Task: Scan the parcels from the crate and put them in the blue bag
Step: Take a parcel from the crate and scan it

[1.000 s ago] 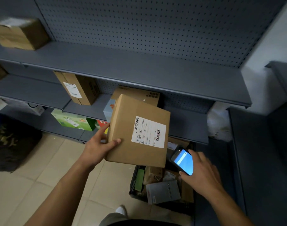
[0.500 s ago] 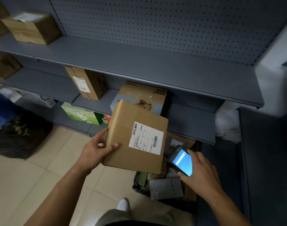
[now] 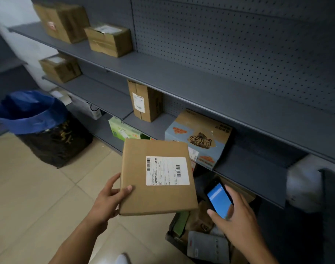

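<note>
My left hand (image 3: 107, 201) grips the left edge of a flat brown cardboard parcel (image 3: 140, 195), thumb on top, its white barcode label (image 3: 166, 170) facing up. My right hand (image 3: 237, 220) holds a phone (image 3: 219, 198) with a lit blue screen, just right of the parcel. Below both hands the dark crate (image 3: 171, 239) on the floor holds several parcels, among them a grey pouch (image 3: 206, 246). The blue bag (image 3: 27, 113) stands open on the floor at the far left, lining a black bin.
Grey shelves (image 3: 201, 88) with a pegboard back fill the right and top. Brown boxes (image 3: 107, 40) sit on the upper shelves, and a printed blue box (image 3: 199, 138) and a green box (image 3: 123, 130) lower down. Beige tiled floor (image 3: 29, 197) lies between me and the bag.
My view has swung left, bringing the blue bag into sight. The parcel has tilted flatter with its label square to me; the phone stays beside it at the right.
</note>
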Tool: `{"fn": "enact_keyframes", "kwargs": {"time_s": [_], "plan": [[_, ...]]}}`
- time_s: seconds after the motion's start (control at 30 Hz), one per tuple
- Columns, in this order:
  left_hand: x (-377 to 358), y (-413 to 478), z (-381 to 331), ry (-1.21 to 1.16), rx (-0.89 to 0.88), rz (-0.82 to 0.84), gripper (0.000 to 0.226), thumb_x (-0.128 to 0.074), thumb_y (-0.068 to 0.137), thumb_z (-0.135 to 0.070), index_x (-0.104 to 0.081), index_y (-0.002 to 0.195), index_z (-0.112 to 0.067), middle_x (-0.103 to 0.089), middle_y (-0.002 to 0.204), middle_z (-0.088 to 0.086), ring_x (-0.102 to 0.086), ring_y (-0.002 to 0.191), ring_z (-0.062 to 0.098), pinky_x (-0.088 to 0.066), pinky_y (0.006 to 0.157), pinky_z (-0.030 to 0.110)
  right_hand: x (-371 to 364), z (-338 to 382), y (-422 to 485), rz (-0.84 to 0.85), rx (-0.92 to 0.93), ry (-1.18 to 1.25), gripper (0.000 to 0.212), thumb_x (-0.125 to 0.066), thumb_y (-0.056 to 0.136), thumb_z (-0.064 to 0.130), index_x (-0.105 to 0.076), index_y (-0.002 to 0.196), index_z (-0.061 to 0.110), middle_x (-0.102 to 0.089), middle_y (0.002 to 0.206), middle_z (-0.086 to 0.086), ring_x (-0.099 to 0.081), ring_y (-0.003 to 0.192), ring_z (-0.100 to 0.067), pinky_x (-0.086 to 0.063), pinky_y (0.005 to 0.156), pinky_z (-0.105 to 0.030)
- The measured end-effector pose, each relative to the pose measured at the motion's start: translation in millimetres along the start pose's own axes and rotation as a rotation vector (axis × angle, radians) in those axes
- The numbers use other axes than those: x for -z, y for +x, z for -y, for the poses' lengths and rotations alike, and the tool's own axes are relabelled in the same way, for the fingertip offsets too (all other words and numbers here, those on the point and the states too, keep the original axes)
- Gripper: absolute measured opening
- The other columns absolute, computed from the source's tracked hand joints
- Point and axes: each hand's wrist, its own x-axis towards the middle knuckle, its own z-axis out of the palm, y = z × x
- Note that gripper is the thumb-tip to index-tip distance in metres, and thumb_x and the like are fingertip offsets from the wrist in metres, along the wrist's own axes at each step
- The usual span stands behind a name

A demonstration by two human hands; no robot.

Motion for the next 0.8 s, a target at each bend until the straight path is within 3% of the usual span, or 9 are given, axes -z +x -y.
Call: {"fn": "enact_keyframes", "kwargs": {"time_s": [0.1,0.33,0.47,0.63,0.73,0.8], "plan": [[47,14,-1,-0.052,-0.001,-0.015,0.069,-0.081,0.065,-0.065,-0.051,0.126,-0.068,-0.076,0.106,-0.005,-0.07,0.106,0.024,-0.055,0.086,0.051,-31,52,5,-0.004,0.03,0.012,0.094,-0.087,0.065,0.046,-0.039,0.145,0.032,-0.044,0.125,0.019,-0.042,0.1,0.008,-0.038,0.072,-0.007],[175,36,-15,-0.195,0.002,-0.086,0.059,-0.083,0.082,-0.048,-0.052,0.13,-0.063,-0.077,0.106,-0.001,-0.073,0.102,0.021,-0.057,0.083,0.044,-110,193,19,0.002,0.071,-0.016,0.095,-0.091,0.061,0.04,-0.042,0.142,0.03,-0.047,0.139,0.006,-0.039,0.108,-0.005,-0.038,0.096,-0.026],[237,35,-13,-0.278,-0.025,-0.18,0.062,-0.083,0.084,-0.04,-0.053,0.134,-0.06,-0.078,0.106,0.0,-0.076,0.097,0.02,-0.058,0.076,0.041,-158,263,31,0.078,0.15,-0.049,0.1,-0.093,0.056,0.042,-0.044,0.143,0.027,-0.046,0.146,0.004,-0.041,0.133,-0.018,-0.033,0.111,-0.033],[292,38,0,-0.413,-0.021,-0.348,0.058,-0.08,0.088,-0.025,-0.058,0.134,-0.052,-0.079,0.102,0.004,-0.077,0.09,0.02,-0.061,0.066,0.034,-208,327,62,0.202,0.269,-0.087,0.101,-0.083,0.06,0.061,-0.034,0.145,0.038,-0.038,0.148,0.013,-0.04,0.126,-0.009,-0.036,0.106,-0.025],[322,46,4,-0.454,-0.046,-0.458,0.056,-0.078,0.089,-0.018,-0.06,0.134,-0.045,-0.08,0.097,0.007,-0.078,0.084,0.018,-0.059,0.06,0.024,-239,361,85,0.257,0.309,-0.067,0.098,-0.081,0.061,0.062,-0.033,0.144,0.043,-0.037,0.144,0.021,-0.04,0.111,0.0,-0.036,0.086,-0.013],[345,58,3,-0.457,-0.052,-0.524,0.058,-0.078,0.089,-0.016,-0.06,0.138,-0.04,-0.081,0.095,0.007,-0.078,0.084,0.017,-0.057,0.067,0.028,-264,388,106,0.296,0.315,-0.047,0.095,-0.082,0.061,0.062,-0.036,0.142,0.044,-0.042,0.137,0.024,-0.043,0.105,0.001,-0.036,0.079,-0.012]]}}
